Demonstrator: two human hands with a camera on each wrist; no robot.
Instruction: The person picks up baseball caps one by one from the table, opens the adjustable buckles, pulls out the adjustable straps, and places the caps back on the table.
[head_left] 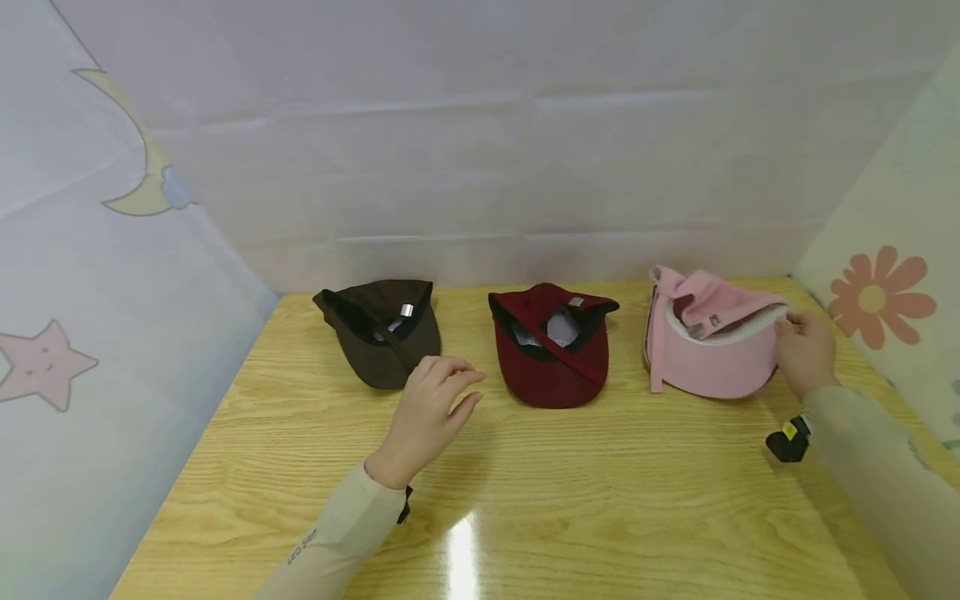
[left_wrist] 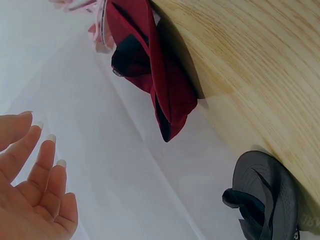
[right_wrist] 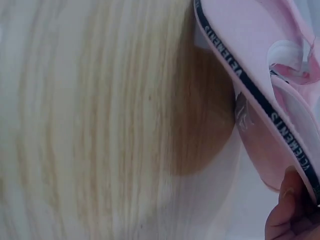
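At the right end of the table my right hand pinches the edge of a pink cap. In the right wrist view, the thumb and fingers grip the cap's rim beside a black band with white lettering. My left hand holds nothing, its fingers relaxed, in front of a dark brown cap. A dark red cap sits in the middle of the row, to the right of the left hand. All three caps show their hollow insides and back straps, brims toward me.
The wooden table ends at a pale cloth wall just behind the caps. Side cloths with a pink star and an orange flower border it. A black wrist device hangs at the right sleeve.
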